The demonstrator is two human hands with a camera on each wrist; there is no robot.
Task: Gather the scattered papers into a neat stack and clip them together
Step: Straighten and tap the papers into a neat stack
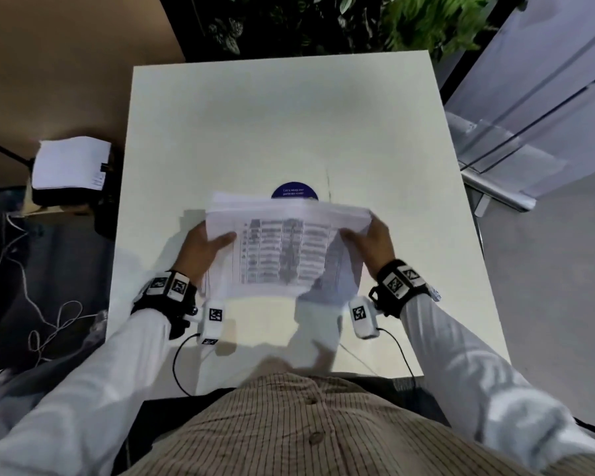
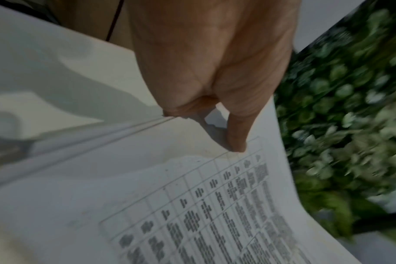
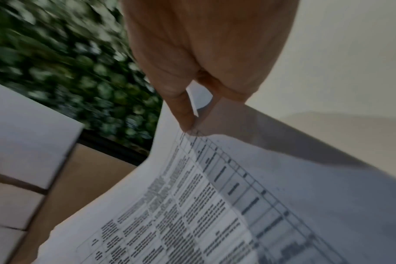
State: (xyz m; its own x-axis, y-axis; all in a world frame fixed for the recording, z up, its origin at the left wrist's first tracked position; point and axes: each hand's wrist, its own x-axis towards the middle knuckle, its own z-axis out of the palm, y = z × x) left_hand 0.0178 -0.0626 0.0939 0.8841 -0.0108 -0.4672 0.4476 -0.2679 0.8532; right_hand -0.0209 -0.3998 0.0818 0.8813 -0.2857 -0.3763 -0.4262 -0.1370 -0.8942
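A stack of white papers with a printed table on top is held up off the white table, tilted toward me. My left hand grips its left edge, thumb on the top sheet. My right hand grips the right edge the same way. In the left wrist view the thumb presses on the papers. In the right wrist view the thumb pinches the papers. The sheets' far edges are slightly uneven. No clip is visible.
A blue round sticker lies on the table just behind the papers. A pile of white sheets sits on a black device left of the table. Plants stand beyond the far edge; cables trail on the floor at left.
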